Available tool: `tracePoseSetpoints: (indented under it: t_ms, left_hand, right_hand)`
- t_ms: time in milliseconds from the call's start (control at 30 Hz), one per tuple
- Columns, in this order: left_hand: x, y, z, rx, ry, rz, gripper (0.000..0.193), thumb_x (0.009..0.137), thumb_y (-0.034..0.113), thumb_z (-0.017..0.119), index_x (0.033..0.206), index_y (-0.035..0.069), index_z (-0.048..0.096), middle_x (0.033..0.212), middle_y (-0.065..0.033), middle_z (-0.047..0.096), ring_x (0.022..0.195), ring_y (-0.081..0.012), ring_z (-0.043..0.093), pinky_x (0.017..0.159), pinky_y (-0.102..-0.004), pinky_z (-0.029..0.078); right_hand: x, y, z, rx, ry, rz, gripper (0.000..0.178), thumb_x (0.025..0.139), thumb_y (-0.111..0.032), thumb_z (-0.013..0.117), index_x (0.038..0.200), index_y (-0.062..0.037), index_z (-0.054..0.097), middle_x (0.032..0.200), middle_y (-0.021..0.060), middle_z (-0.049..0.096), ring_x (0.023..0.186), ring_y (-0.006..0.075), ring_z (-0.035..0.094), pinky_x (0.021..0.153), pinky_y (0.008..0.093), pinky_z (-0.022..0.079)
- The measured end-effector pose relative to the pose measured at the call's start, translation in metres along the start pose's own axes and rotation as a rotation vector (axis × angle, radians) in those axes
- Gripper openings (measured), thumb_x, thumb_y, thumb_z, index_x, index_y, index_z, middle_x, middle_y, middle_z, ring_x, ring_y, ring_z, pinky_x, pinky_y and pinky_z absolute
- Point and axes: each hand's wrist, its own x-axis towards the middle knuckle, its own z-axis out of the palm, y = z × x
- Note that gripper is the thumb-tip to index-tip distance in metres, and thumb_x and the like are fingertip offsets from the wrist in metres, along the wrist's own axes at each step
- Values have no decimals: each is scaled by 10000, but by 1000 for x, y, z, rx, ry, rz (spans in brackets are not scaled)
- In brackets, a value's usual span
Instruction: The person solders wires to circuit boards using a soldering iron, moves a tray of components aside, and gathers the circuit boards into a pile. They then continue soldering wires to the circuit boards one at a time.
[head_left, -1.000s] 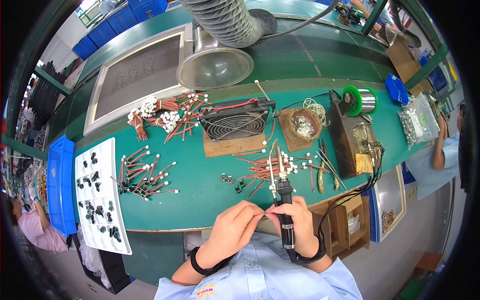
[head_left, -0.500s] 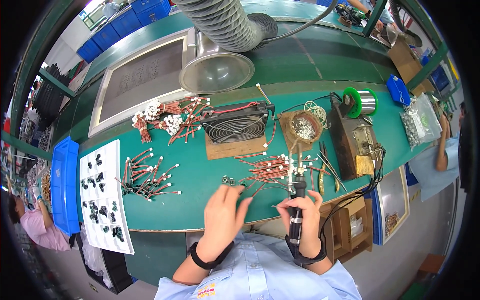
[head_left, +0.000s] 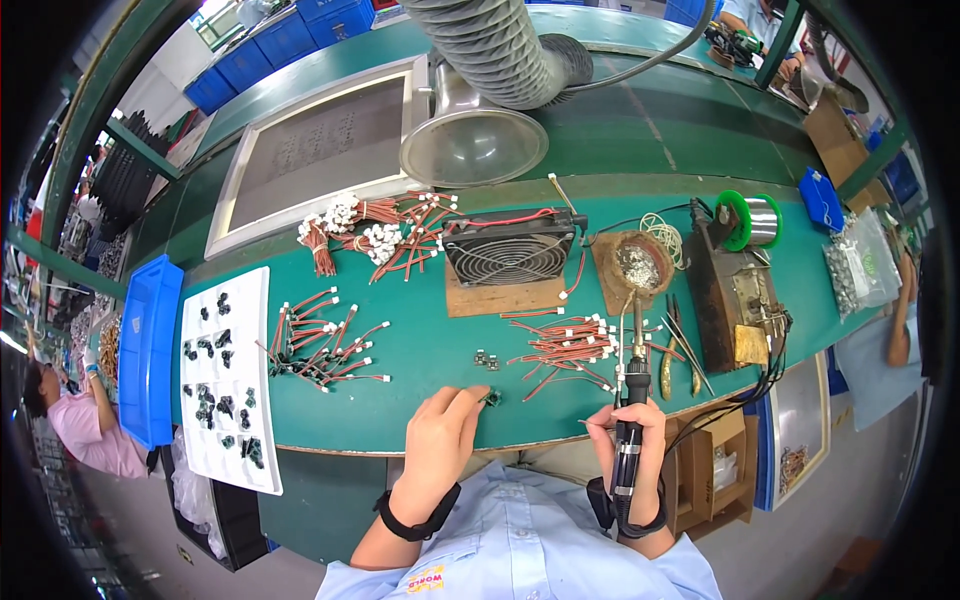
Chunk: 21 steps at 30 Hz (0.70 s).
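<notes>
My left hand (head_left: 440, 430) is closed, thumb and fingertips pinching a small dark green circuit board (head_left: 491, 398) just above the mat. My right hand (head_left: 640, 435) is wrapped round the black handle of a soldering iron (head_left: 637, 385), whose metal shaft points away from me towards a round dish of solder scraps (head_left: 640, 264). A thin piece, too small to name, sticks out left from the right fingertips. Several small boards (head_left: 487, 361) lie beyond my left hand. Between the hands and the fan lies a pile of red and black wires with white connectors (head_left: 570, 343).
A fan (head_left: 512, 252) stands on a wooden block under a fume hood (head_left: 475, 148). On the left are wired boards (head_left: 325, 345), a white tray (head_left: 262, 440) and a blue bin (head_left: 150, 350). Tweezers (head_left: 690, 345), a soldering station (head_left: 735, 300) and a solder spool (head_left: 762, 221) stand right.
My left hand has closed on a small board and drawn it a little away from the other boards. The right hand still holds the soldering iron. The whole view has shifted slightly.
</notes>
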Motion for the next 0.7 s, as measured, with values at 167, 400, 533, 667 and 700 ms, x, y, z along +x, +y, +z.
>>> tracePoseSetpoints:
  t_ms: [167,400,533,667,700]
  left_hand:
    - [0,17,-17,-288,10,64,161,779,-46,595,930,3,623,848,-138,617,743,-289,619,639,-316,490]
    - [-6,28,-31,-488,-63,120,164,795,-76,564,931,3,613,903,-152,624,787,-240,633,688,-318,497]
    - [-9,38,-34,-1120,-114,-169,124,828,-36,571,944,0,595,945,-136,620,828,-206,617,743,-328,493]
    - [-5,31,-34,-1357,-314,-191,124,844,24,603,961,-7,578,949,-122,612,860,-186,595,785,-323,477]
    - [-6,30,-33,-1416,-312,-208,139,841,40,615,966,-6,576,947,-122,608,864,-186,590,784,-316,471]
  right_hand:
    - [4,-12,7,156,-87,88,430,766,122,636,1058,-81,394,850,86,551,749,132,596,662,251,473]
    - [19,-39,8,419,-158,191,426,782,88,639,1069,-85,377,866,93,564,753,127,592,657,241,465]
    - [21,-47,8,508,-209,181,428,780,65,653,1068,-86,373,868,94,572,746,123,587,657,238,463]
    - [26,-56,7,532,-268,135,445,765,65,667,1065,-85,374,863,93,583,742,122,583,654,236,464]
    - [28,-57,8,487,-282,83,453,758,70,670,1066,-85,375,860,93,591,745,125,584,647,232,464]
